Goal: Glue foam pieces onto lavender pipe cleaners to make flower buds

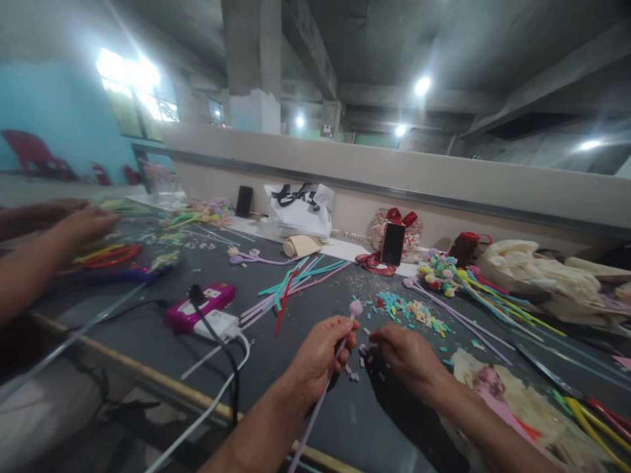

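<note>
My left hand (325,351) is closed around a thin lilac stem (315,417), which looks like a pipe cleaner. A small pink bud (355,307) tops the stem, just above my fingertips. To the right, my right hand (407,358) is low over the table, thumb and fingers pinched together; whatever they hold is hidden. Small lilac pieces (363,351) lie scattered between my two hands. Beyond them is a loose pile of turquoise pieces (392,304), with cream and yellow ones beside it.
A magenta power strip (217,299) with a white plug and cables sits left. Coloured stems (290,289) lie mid-table; finished bunches (444,270) are at right. A phone (393,244) leans against a pouch near a white bag (300,210). Another person's hands (89,223) work at far left.
</note>
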The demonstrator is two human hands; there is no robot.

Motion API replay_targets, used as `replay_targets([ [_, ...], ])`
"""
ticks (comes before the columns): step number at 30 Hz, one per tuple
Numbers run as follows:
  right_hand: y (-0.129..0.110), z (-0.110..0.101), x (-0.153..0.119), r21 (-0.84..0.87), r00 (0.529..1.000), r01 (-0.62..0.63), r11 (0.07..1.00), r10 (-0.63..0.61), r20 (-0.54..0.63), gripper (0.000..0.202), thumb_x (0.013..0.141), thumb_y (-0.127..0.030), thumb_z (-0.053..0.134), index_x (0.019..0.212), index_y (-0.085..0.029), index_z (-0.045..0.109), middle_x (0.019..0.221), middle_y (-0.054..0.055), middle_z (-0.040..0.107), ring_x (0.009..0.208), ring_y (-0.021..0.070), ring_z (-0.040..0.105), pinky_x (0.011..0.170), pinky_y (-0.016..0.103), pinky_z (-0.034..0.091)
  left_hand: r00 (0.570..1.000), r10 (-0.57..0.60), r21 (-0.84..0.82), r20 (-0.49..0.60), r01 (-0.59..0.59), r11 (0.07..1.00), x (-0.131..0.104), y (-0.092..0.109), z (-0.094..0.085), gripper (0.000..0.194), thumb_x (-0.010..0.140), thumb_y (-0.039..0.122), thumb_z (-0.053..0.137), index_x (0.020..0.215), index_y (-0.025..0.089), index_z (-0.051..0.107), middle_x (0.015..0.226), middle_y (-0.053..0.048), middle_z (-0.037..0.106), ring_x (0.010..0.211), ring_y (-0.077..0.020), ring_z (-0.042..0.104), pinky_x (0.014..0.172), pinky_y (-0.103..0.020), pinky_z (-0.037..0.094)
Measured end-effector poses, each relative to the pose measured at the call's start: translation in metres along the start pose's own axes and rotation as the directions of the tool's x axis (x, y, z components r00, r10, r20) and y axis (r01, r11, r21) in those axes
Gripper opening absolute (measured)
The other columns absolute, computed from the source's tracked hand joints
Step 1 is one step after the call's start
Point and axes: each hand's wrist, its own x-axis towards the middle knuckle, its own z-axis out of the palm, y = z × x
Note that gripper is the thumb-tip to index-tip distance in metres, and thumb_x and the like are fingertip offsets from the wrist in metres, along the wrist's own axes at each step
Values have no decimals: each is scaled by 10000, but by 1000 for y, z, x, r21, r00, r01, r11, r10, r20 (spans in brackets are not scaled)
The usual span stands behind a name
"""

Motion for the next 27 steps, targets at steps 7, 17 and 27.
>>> replay_targets([
  [7,-13,5,10,-140,998,10,990,-1,59,207,760,-188,454,676,-197,643,698,39,646,619,152,597,526,216,347,1000,15,-7,-3,-15,1000,3,0,-2,145,683,291,520,740,157,513,510,74,457,324,-8,319,327,-151,129],
  [17,-11,11,23,-39,997,-69,997,71,41,159,741,-186,456,647,-156,581,634,64,616,605,185,562,513,253,318,1000,29,-20,-4,-30,999,3,-2,-3,194,645,326,563,741,164,517,498,84,452,320,-11,313,334,-158,126],
  [27,5,-9,5,565,978,-208,799,160,134,228,728,-231,437,912,-147,542,688,-11,590,494,100,534,429,197,402,999,34,-4,-8,-34,999,3,-2,-2,201,659,338,554,738,158,514,503,80,454,328,-8,322,328,-143,135],
])
